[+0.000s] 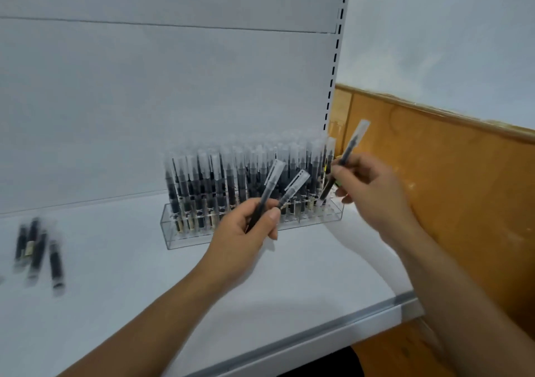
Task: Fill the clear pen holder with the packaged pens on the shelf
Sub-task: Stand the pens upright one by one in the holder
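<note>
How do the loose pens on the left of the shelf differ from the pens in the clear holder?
The holder pens stand upright in packed rows in the clear holder; the loose pens lie flat on the shelf. The holder pens are many; the loose pens are only a few. Both are dark pens in clear sleeves.

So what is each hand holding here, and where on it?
Left hand grips two packaged pens by their lower ends; right hand pinches one packaged pen near its middle.
</note>
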